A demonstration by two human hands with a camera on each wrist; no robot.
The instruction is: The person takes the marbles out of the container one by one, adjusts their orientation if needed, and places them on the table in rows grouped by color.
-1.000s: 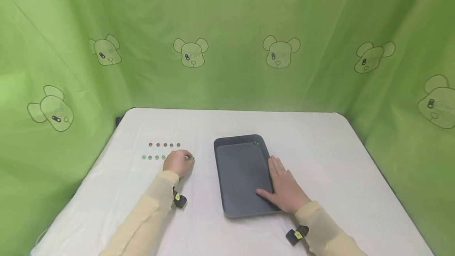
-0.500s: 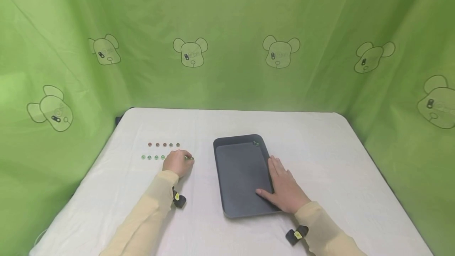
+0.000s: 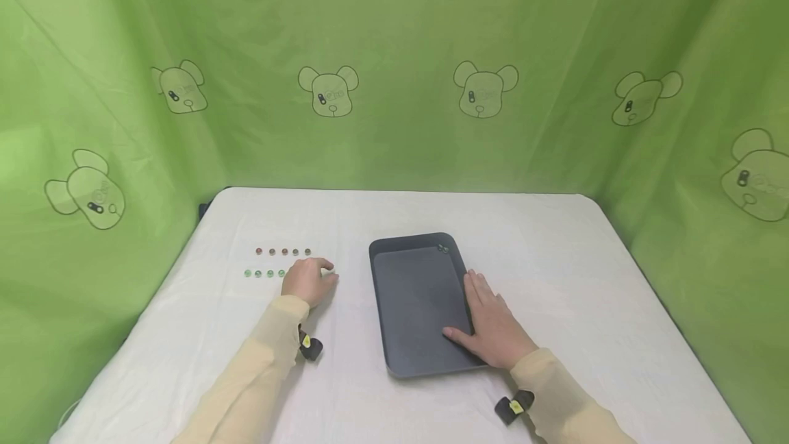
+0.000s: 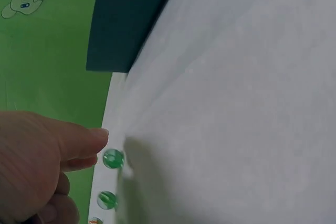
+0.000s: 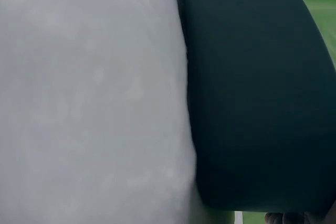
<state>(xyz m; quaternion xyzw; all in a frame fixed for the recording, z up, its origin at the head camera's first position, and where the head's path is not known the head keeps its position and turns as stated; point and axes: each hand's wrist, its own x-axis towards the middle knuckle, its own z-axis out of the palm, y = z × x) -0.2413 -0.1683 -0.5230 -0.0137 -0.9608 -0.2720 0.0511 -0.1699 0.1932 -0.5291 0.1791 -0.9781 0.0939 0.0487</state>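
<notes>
My left hand is over the right end of the nearer row of green glass marbles, thumb and forefinger apart with nothing between them. In the left wrist view, a green marble sits on the cloth right by the fingertips, with another marble behind it. The hand hides part of the row in the head view. My right hand rests on the right rim of a dark grey rectangular tray, fingers straight along it and thumb over the inside. A few marbles lie in the tray's far right corner.
A second row of reddish and dark marbles lies behind the green row. White cloth covers the table, and green curtains surround its back and sides. The tray's dark outer wall fills much of the right wrist view.
The left thumb and forefinger have parted, and the green marble seen at their tips earlier no longer shows there in the head view. The right hand and tray have stayed put.
</notes>
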